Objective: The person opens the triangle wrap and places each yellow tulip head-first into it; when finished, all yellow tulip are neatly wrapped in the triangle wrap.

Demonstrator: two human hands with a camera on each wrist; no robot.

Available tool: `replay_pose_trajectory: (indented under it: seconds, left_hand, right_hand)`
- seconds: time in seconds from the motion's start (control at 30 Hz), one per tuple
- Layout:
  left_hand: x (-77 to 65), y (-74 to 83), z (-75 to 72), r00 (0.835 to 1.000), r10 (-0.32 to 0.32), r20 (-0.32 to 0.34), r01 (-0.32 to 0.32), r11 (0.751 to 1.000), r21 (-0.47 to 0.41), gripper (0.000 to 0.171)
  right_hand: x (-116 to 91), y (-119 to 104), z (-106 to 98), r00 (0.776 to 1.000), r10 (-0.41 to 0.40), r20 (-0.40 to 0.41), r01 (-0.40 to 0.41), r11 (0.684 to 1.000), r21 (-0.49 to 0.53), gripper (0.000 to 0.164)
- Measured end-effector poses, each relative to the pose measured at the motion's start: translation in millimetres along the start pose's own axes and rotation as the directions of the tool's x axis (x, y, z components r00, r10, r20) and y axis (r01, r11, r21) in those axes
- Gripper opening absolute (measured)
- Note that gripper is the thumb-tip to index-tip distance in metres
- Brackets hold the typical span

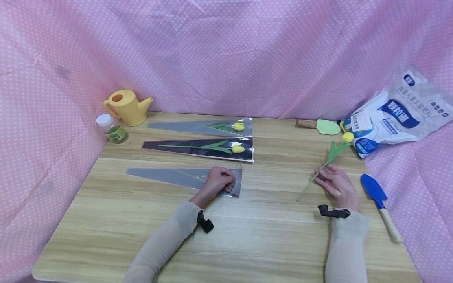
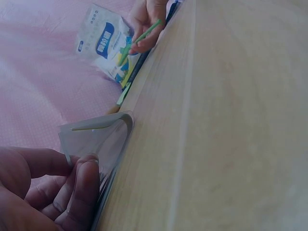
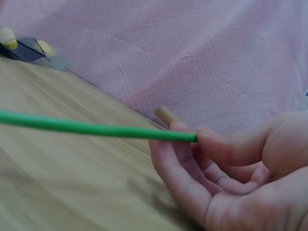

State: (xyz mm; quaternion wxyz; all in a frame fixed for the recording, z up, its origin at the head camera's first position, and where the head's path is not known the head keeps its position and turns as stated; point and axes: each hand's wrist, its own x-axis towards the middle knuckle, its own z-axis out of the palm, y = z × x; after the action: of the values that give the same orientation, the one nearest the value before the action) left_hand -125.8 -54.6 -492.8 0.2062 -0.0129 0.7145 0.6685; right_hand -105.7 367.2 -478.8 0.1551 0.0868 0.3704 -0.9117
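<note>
My left hand (image 1: 220,179) pinches the wide end of a flat, tapering flower sleeve (image 1: 155,174) that lies nearest me on the table. In the left wrist view the film (image 2: 98,137) bulges up at that end, its layers parted. Off to the right, my right hand (image 1: 336,184) holds a yellow tulip (image 1: 348,137) above the table, its green stem (image 3: 96,129) pinched between thumb and fingers. The bloom points away from me and the stem's tip toward the left. Two more sleeves, one grey (image 1: 177,125) and one dark (image 1: 184,152), each contain a yellow tulip.
A yellow watering can (image 1: 129,108) and a white-capped jar (image 1: 115,129) stand at the back left. A green trowel (image 1: 327,126) lies at the back right, beside a white printed bag (image 1: 396,114). Along the right edge lies a blue trowel (image 1: 375,188). Pink dotted cloth surrounds the table.
</note>
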Motion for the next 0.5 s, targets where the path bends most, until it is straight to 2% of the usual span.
replay_pose_trajectory:
  seconds: [0.13,0.37,0.5]
  left_hand:
    - [-0.6,0.0,-0.9,1.0,0.002,-0.003,-0.002,1.0,0.006,0.013]
    - [0.9,-0.4,-0.8,1.0,-0.012,0.003,0.012,1.0,0.01,0.013]
    - [1.2,-0.6,-0.5,1.0,-0.009,0.001,0.009,1.0,0.01,0.012]
  right_hand:
    - [7,8,5,1.0,-0.013,-0.004,0.014,1.0,0.026,0.028]
    - [13,22,19,0.995,-0.071,-0.075,0.078,0.993,0.09,0.018]
    - [15,32,32,0.994,-0.082,-0.072,0.088,0.992,0.089,0.016]
